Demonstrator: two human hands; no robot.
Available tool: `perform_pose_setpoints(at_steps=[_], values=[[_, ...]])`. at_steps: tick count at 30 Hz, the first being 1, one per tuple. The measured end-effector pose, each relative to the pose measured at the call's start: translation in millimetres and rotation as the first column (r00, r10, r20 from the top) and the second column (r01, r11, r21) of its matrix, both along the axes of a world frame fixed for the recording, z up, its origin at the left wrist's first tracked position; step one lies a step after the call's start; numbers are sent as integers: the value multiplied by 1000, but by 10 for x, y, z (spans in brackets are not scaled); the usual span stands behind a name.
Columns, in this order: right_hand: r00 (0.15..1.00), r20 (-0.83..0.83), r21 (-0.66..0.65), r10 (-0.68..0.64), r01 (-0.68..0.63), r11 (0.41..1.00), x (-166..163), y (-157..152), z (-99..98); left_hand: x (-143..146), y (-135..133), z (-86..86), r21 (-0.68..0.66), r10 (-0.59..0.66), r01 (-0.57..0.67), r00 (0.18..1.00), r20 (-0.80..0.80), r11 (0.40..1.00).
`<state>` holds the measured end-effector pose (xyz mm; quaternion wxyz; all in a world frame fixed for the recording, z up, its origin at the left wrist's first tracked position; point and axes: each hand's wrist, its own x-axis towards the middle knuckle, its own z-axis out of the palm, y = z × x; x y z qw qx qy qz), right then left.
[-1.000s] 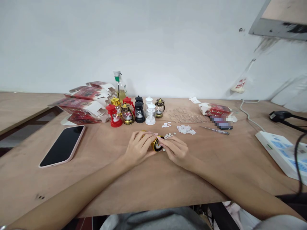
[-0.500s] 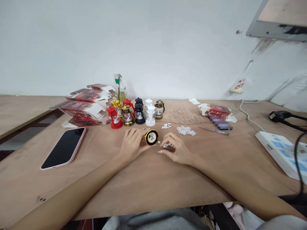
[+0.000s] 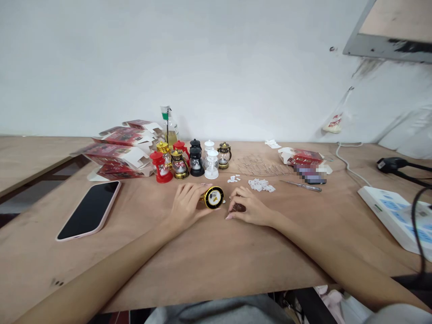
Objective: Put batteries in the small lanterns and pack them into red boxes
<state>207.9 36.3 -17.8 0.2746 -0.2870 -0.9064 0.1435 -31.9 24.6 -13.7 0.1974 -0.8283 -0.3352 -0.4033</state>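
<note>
My left hand [image 3: 187,203] is closed around a small gold lantern [image 3: 203,198], tipped so that its round black-rimmed base [image 3: 213,197] faces me. A white round recess with small parts shows in the middle of that base. Just to the right, my right hand [image 3: 250,207] rests low at the tabletop with fingers curled and thumb drawn in close to them. Whatever its fingertips pinch is hidden or too small to name. A tiny pale disc [image 3: 223,202] lies between the lantern and my right fingers.
Several small lanterns [image 3: 196,162] in red, gold, black, white and bronze stand behind my hands. White pieces [image 3: 261,185], thin metal rods [image 3: 263,166] and a screwdriver [image 3: 300,185] lie right. Flat red boxes [image 3: 114,153] and a phone [image 3: 90,210] are left; a power strip [image 3: 394,216] is far right.
My right fingers and thumb have drawn together and lowered slightly, covering the small discs that showed under the palm. My left hand keeps the lantern in nearly the same place.
</note>
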Motion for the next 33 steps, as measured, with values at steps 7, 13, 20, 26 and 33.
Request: perform_pose_setpoints(at_steps=[7,13,20,26,33], values=[[999,-16,59,-34,35,998,5,39,-57,5,-22,16,-33,-52,51,998,-19,998],[999,32,159,1,-6,987,27,35,-42,30,-31,21,-8,-108,107,993,-48,994],[998,-35,-19,50,-51,999,39,62,-22,50,-39,22,-12,-114,114,993,-29,993],[998,-54,-61,43,-46,997,24,61,-24,63,-48,22,0,-119,120,992,-44,993],[1000,-24,78,-5,7,997,52,94,-39,57,-38,15,-9,-112,112,993,-38,994]])
